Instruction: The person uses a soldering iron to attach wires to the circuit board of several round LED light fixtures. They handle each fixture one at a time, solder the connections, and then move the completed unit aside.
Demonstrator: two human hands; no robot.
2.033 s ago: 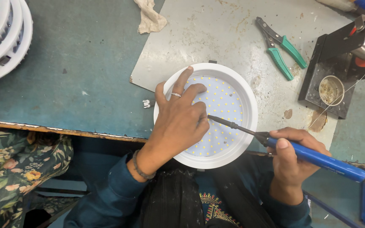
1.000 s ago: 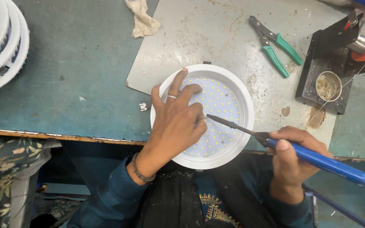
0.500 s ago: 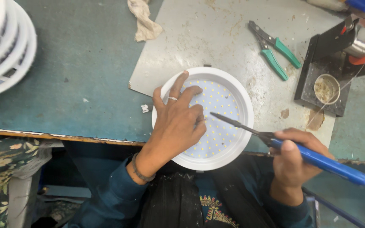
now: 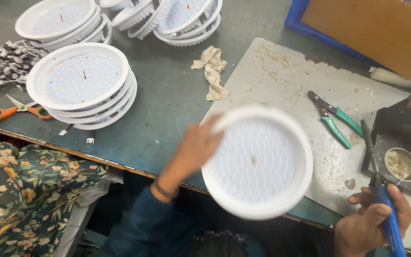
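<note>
The left hand (image 4: 197,148) pinches the rim of a round white plastic lamp disc (image 4: 257,162), dotted inside, raised over the scuffed grey table (image 4: 167,104). The right hand (image 4: 373,223) has its fingers wrapped tight on a slim blue-handled soldering iron (image 4: 379,190).

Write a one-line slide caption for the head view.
Left hand lifts a round white light panel while right hand grips a blue-handled soldering iron.
</note>
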